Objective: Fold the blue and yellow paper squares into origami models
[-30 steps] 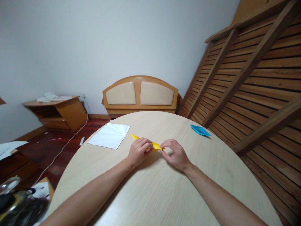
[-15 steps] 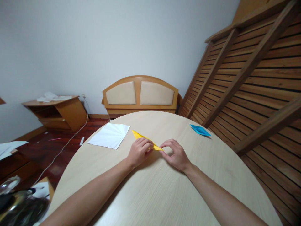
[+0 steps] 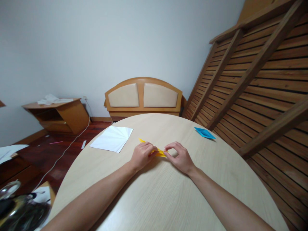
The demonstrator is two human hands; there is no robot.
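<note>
Both hands meet near the middle of the round table [image 3: 154, 192], fingers curled. The left hand [image 3: 141, 155] pinches the yellow folded paper [image 3: 159, 151] over its middle, and the right hand [image 3: 180, 157] pinches the paper's near tip between thumb and forefinger, so the two hands almost touch. The yellow paper is a narrow, pointed strip lying low on the tabletop; its far tip pokes out past the left knuckles toward 11 o'clock. Farther out at 10 o'clock from the hands lies a white creased sheet [image 3: 112, 138], flat and close to the table's left rim. At about 2 o'clock, well apart from the hands, a small blue folded paper [image 3: 204, 132] sits near the right rim. Beyond the table at 12 o'clock a padded wooden headboard [image 3: 143, 95] stands against the wall, a low wooden cabinet [image 3: 59, 115] at 10 o'clock, and slatted wooden frames [image 3: 260, 73] lean at 2 o'clock.
</note>
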